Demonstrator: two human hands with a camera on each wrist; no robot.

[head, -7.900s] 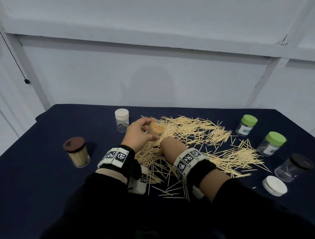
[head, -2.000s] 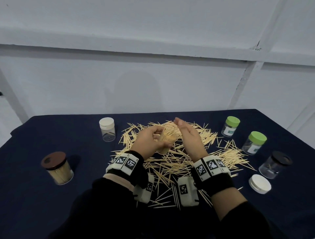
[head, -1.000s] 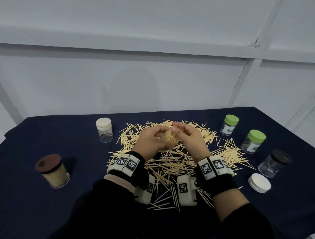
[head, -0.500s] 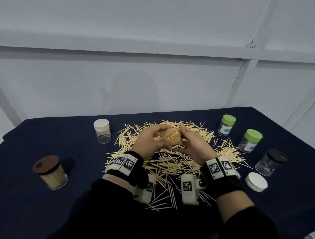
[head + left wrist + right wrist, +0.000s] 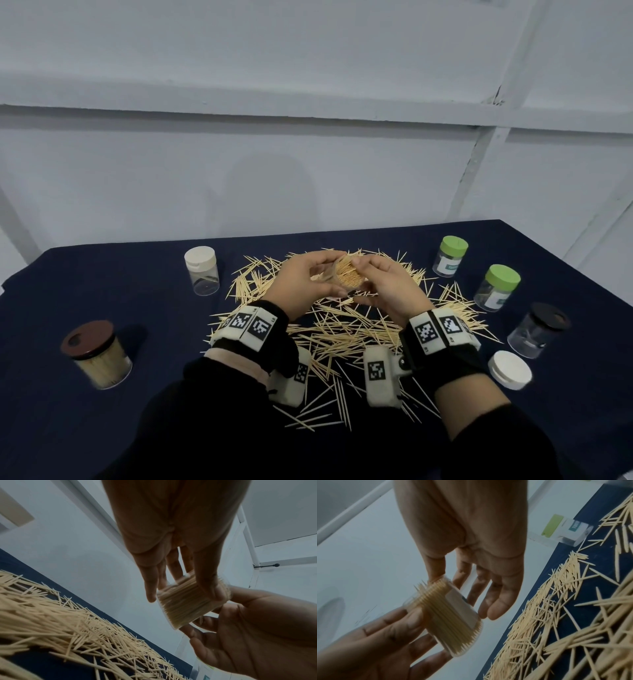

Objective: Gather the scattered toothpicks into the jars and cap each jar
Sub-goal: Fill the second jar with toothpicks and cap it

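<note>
A clear jar [image 5: 346,277] packed with toothpicks is held tilted above the pile, its mouth turned toward me. My left hand [image 5: 325,274] grips its side, thumb on one side and fingers on the other, as the left wrist view shows on the jar [image 5: 181,609]. My right hand [image 5: 368,282] holds it from the right, thumb at the mouth and fingers under the base; the right wrist view shows this on the jar [image 5: 453,622]. Loose toothpicks [image 5: 342,329] lie spread over the dark blue table [image 5: 102,291]. A loose white lid [image 5: 509,370] lies at the right.
A brown-lidded jar [image 5: 97,356] full of toothpicks stands front left. A white-capped jar [image 5: 201,270] stands back left. Two green-capped jars [image 5: 450,255] [image 5: 498,287] and a black-lidded jar [image 5: 539,329] line the right side. A white wall rises behind the table.
The jar has tipped over so its mouth faces me. My right hand has gone from covering the mouth to holding the jar from the right and below. Both hands stay above the pile.
</note>
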